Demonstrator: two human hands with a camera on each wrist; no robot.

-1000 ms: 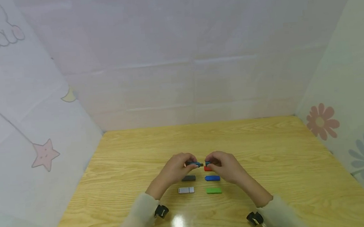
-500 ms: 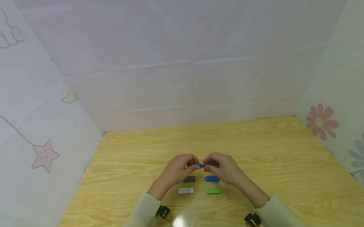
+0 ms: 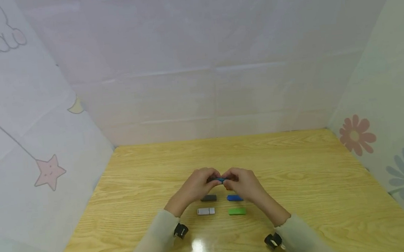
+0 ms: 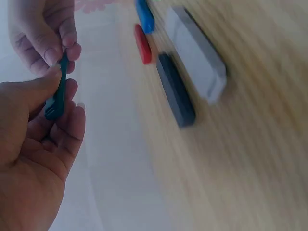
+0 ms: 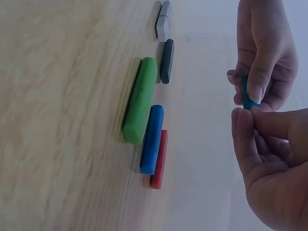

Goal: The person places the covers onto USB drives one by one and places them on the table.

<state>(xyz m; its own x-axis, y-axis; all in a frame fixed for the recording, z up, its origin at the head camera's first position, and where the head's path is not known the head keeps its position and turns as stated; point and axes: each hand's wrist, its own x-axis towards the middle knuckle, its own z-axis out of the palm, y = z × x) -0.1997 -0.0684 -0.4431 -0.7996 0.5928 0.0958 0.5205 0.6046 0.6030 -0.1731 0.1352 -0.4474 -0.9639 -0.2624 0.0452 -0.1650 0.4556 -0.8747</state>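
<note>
Above the table, both hands meet at one teal-blue USB flash drive (image 4: 57,98). The left hand (image 3: 198,184) pinches its body between thumb and fingers. At the opposite end, the right hand (image 3: 245,184) pinches the cap, mostly covered by its fingertips. Body and cap are in line, and no metal plug shows between them. Below the hands, a dark grey flash drive (image 3: 209,198) and a silver one (image 3: 206,211) lie on the left. On the right lie a blue flash drive (image 3: 234,197), a green one (image 3: 237,211) and a red one (image 5: 160,163), mostly hidden by the right hand in the head view.
The wooden table (image 3: 148,166) reaches back to a pale cloth wall (image 3: 186,103). Patterned cloth also hangs at both sides. Each forearm carries a small black wrist device (image 3: 180,230).
The right hand has moved left toward the left hand, bringing the cap onto the flash drive. The metal plug, exposed one second ago, is now out of sight. The drives on the table have not moved.
</note>
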